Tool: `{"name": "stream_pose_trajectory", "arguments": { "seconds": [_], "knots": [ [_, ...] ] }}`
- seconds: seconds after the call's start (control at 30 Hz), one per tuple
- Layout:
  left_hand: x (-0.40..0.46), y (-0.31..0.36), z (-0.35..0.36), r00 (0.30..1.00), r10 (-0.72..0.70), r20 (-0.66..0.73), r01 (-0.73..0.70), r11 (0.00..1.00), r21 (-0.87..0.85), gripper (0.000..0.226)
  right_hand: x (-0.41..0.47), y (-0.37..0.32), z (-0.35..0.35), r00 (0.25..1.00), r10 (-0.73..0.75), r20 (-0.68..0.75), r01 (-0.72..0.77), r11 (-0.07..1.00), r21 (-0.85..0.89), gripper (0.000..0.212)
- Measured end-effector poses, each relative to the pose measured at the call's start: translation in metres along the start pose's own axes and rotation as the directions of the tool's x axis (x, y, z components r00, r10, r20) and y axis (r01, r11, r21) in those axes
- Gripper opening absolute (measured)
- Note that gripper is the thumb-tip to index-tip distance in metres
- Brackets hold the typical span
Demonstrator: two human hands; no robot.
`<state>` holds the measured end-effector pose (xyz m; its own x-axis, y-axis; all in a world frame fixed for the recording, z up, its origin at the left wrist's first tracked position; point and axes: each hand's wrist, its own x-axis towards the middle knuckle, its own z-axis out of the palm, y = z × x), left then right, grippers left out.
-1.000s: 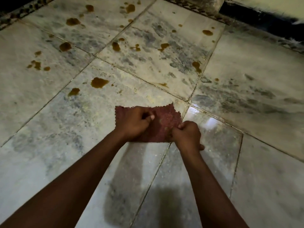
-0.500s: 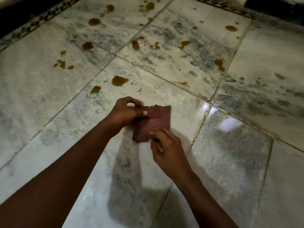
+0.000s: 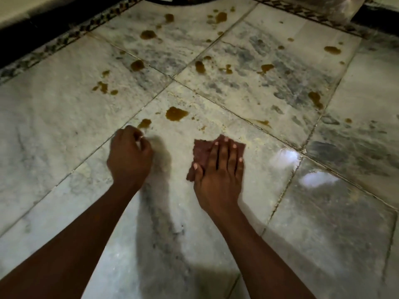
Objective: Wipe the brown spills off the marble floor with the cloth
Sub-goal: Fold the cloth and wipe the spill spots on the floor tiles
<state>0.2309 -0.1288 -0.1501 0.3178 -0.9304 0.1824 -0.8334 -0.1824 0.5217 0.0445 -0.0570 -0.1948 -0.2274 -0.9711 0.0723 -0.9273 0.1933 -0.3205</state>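
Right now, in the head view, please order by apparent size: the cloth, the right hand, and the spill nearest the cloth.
1. right hand
2. cloth, partly hidden under the hand, so this order is unsure
3. spill, clearly smallest

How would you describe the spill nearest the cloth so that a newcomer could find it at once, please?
Start at the reddish cloth under the right hand on the marble floor. Look just beyond it, toward the left: the brown spill there is the broadest nearby, larger than the small blot beside the left hand.
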Motion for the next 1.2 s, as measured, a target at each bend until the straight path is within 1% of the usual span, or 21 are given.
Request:
{"name": "stream_pose_trajectory", "arguments": {
  "seconds": [0.07, 0.1, 0.17, 0.23, 0.3, 0.4, 0.47, 0.53, 0.57, 0.6, 0.67, 0.73, 0.77, 0.83, 0.93, 1.0, 1.03, 1.07, 1.1, 1.13, 1.2],
  "knots": [
    [0.006, -0.031, -0.007, 0.997, -0.006, -0.074, 0.012, 0.996, 0.084, 0.030, 0.030, -0.020, 0.011, 0.998, 0.054, 0.014, -0.054, 0.998, 0.013, 0.080],
    [0.011, -0.045, -0.011, 0.994, -0.008, -0.105, 0.020, 0.993, 0.117, 0.033, 0.041, -0.028, 0.015, 0.999, 0.029, 0.026, -0.029, 1.000, 0.008, 0.079],
    [0.022, -0.074, -0.018, 0.993, -0.019, -0.118, 0.039, 0.985, 0.170, 0.040, 0.048, -0.036, 0.020, 0.988, -0.148, 0.042, 0.149, 0.988, -0.032, 0.073],
    [0.031, -0.095, -0.023, 0.996, -0.035, -0.077, 0.051, 0.974, 0.222, 0.052, 0.036, -0.026, 0.013, 0.939, -0.336, 0.078, 0.339, 0.940, -0.029, 0.068],
    [0.029, -0.103, -0.023, 0.997, -0.050, -0.065, 0.063, 0.974, 0.219, 0.067, 0.009, -0.003, -0.004, 0.913, -0.383, 0.138, 0.391, 0.920, -0.035, 0.068],
    [0.032, -0.105, -0.022, 0.996, -0.027, -0.080, 0.039, 0.987, 0.156, 0.074, 0.019, 0.016, -0.003, 0.978, -0.196, 0.077, 0.203, 0.974, -0.101, 0.068],
    [0.034, -0.109, -0.020, 0.999, 0.002, -0.050, 0.006, 0.985, 0.174, 0.073, 0.061, -0.006, 0.011, 1.000, 0.029, 0.005, -0.029, 0.991, -0.129, 0.070],
    [0.037, -0.114, -0.017, 0.999, -0.002, -0.041, 0.010, 0.981, 0.193, 0.071, 0.107, -0.048, 0.027, 0.991, 0.132, 0.021, -0.129, 0.988, -0.079, 0.071],
    [0.039, -0.116, -0.016, 0.999, -0.007, -0.041, 0.016, 0.978, 0.208, 0.069, 0.117, -0.070, 0.034, 0.996, 0.080, 0.040, -0.077, 0.994, -0.071, 0.071],
    [0.040, -0.117, -0.015, 0.999, -0.019, -0.033, 0.026, 0.974, 0.224, 0.068, 0.114, -0.085, 0.037, 0.997, -0.045, 0.063, 0.049, 0.996, -0.074, 0.068],
    [0.042, -0.116, -0.016, 0.999, -0.038, -0.008, 0.039, 0.969, 0.243, 0.066, 0.083, -0.092, 0.029, 0.930, -0.337, 0.149, 0.349, 0.936, -0.057, 0.064],
    [0.043, -0.114, -0.019, 0.998, -0.058, 0.025, 0.049, 0.961, 0.271, 0.064, 0.056, -0.070, 0.008, 0.862, -0.448, 0.236, 0.466, 0.885, -0.024, 0.064],
    [0.044, -0.113, -0.019, 0.997, -0.070, 0.032, 0.058, 0.958, 0.282, 0.063, 0.055, -0.054, 0.003, 0.867, -0.439, 0.236, 0.459, 0.888, -0.034, 0.064],
    [0.044, -0.112, -0.020, 0.996, -0.082, 0.038, 0.067, 0.954, 0.293, 0.062, 0.082, -0.041, 0.009, 0.933, -0.317, 0.173, 0.339, 0.934, -0.115, 0.064],
    [0.045, -0.111, -0.018, 0.995, -0.087, 0.047, 0.068, 0.948, 0.312, 0.063, 0.152, -0.087, 0.038, 0.991, -0.092, 0.097, 0.101, 0.990, -0.099, 0.065],
    [0.045, -0.114, -0.018, 0.995, -0.095, 0.041, 0.076, 0.940, 0.332, 0.064, 0.169, -0.134, 0.056, 0.990, -0.103, 0.097, 0.109, 0.993, -0.055, 0.064],
    [0.044, -0.116, -0.018, 0.994, -0.097, 0.040, 0.078, 0.936, 0.344, 0.064, 0.159, -0.150, 0.061, 0.980, -0.179, 0.092, 0.183, 0.982, -0.042, 0.064],
    [0.044, -0.114, -0.018, 0.995, -0.090, 0.044, 0.070, 0.937, 0.341, 0.064, 0.140, -0.154, 0.059, 0.948, -0.293, 0.129, 0.301, 0.952, -0.052, 0.064],
    [0.044, -0.113, -0.020, 0.995, -0.080, 0.057, 0.056, 0.939, 0.338, 0.064, 0.115, -0.147, 0.050, 0.874, -0.442, 0.202, 0.462, 0.885, -0.064, 0.065],
    [0.043, -0.113, -0.021, 0.996, -0.073, 0.060, 0.048, 0.938, 0.342, 0.064, 0.096, -0.129, 0.034, 0.770, -0.579, 0.266, 0.611, 0.791, -0.047, 0.064],
    [0.046, -0.113, -0.024, 0.995, -0.078, 0.057, 0.053, 0.934, 0.353, 0.064, 0.091, -0.076, 0.006, 0.592, -0.705, 0.390, 0.763, 0.646, 0.011, 0.061]
  ]
}}
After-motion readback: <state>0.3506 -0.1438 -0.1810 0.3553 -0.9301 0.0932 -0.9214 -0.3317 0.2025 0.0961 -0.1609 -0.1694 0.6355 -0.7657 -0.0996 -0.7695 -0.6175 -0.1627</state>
